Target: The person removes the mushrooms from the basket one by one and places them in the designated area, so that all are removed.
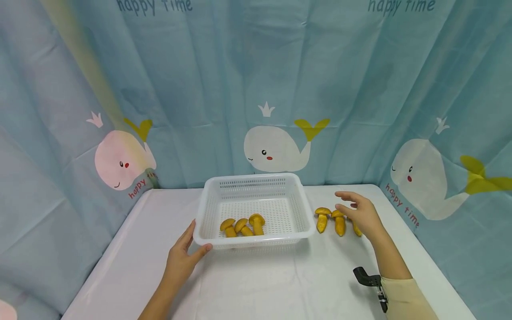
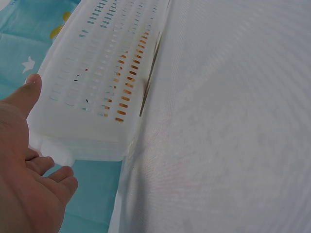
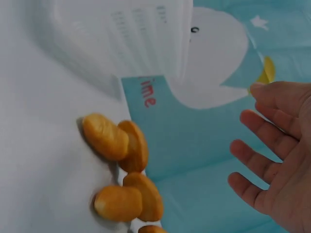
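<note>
A white perforated plastic basket (image 1: 256,241) stands on the table with three yellow-brown mushrooms (image 1: 242,226) inside, along its front side. My left hand (image 1: 182,258) holds the basket's front left corner, thumb at the front rim and fingers along the left side. To the right of the basket three more mushrooms (image 1: 322,220) lie in a row, caps toward the back; the rightmost is partly hidden behind my right hand (image 1: 362,215). That hand hovers over the row with fingers spread and nothing in them. In the right wrist view, two mushrooms (image 3: 119,204) lie apart from the fingers.
A white cloth covers the table (image 1: 256,284). Blue curtains (image 1: 224,89) with whale prints hang close around its back and sides. A black wrist mount (image 1: 370,280) sits on the right forearm by the beige sleeve (image 1: 406,298).
</note>
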Available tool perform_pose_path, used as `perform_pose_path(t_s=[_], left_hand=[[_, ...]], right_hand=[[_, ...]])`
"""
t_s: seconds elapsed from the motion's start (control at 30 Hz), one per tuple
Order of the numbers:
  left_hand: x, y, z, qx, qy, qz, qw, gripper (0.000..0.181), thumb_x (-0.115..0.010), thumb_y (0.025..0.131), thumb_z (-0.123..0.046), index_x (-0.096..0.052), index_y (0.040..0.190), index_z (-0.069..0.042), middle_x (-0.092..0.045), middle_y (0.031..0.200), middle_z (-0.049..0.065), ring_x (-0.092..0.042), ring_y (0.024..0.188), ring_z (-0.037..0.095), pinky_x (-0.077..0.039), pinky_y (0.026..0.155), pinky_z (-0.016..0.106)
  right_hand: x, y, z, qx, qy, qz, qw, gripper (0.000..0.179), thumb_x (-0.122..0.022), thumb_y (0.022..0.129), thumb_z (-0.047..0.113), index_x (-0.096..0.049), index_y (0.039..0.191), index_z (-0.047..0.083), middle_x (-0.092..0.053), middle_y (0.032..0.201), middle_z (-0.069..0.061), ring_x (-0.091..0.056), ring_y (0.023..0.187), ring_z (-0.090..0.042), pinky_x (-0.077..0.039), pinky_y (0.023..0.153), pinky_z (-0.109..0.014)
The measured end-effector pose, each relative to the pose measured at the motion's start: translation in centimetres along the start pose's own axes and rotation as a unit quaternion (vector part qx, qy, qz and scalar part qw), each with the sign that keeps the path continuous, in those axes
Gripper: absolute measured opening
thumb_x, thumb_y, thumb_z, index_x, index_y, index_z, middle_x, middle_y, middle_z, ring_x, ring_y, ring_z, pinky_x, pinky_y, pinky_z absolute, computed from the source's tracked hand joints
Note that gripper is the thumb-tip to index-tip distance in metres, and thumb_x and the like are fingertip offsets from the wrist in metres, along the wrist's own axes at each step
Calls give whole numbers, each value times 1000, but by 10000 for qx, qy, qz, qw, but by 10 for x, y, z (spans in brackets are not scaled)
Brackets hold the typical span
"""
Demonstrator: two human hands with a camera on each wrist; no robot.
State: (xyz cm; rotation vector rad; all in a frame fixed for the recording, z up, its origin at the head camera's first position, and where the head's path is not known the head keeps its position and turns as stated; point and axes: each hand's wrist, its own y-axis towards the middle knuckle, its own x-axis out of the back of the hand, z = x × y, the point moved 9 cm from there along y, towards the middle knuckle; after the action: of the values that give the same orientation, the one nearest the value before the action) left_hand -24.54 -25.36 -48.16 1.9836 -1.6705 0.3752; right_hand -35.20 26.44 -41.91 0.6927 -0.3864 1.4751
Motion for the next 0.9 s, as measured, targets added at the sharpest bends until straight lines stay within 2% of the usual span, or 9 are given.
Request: perform_pose_path(t_s=[0.17, 0.4, 0.57, 0.7, 0.9], left_hand=[[0, -1, -1, 15, 3, 6, 10000, 96, -83, 87, -38, -27, 164, -22, -27, 168, 5, -33, 152, 35, -36, 115, 45], [0, -1, -2, 8, 20, -6, 10000, 96, -83, 87, -40, -27, 163, -22, -28, 168, 7, -33, 152, 34, -36, 115, 44], [-1, -1, -1, -19, -29, 18, 10000, 97, -83, 86, -39, -28, 163, -18, -28, 168, 7, -33, 152, 34, -36, 115, 44], [0, 1, -1, -58, -18, 28, 10000, 96, -82, 87, -39, -27, 164, -21, -28, 168, 5, -35, 151, 35, -36, 116, 44], [0, 1, 0, -103, -56, 3, 9999, 96, -82, 87, -41, -28, 163, -22, -27, 167, 1, -35, 151, 33, -35, 116, 44]], right_hand=[[-9, 4, 22, 262, 22, 35, 9996, 45, -71, 99, 30, -62, 141, 14, -60, 143, -16, -51, 133, -39, -41, 113, -63], [-21, 10, 52, 247, 219, 257, 9991, 47, -72, 97, 37, -62, 140, 19, -58, 144, -15, -48, 134, -42, -41, 111, -67], [-29, 20, 71, 405, 147, 323, 9985, 46, -73, 97, 34, -63, 140, 19, -59, 144, -15, -49, 134, -44, -43, 110, -66], [-39, 27, 86, 426, 256, 470, 9977, 46, -74, 97, 34, -63, 140, 21, -60, 144, -13, -49, 136, -43, -43, 111, -65], [-60, 39, 114, 866, 513, 704, 9924, 44, -75, 96, 27, -65, 137, 18, -61, 143, -7, -52, 135, -34, -41, 115, -59]])
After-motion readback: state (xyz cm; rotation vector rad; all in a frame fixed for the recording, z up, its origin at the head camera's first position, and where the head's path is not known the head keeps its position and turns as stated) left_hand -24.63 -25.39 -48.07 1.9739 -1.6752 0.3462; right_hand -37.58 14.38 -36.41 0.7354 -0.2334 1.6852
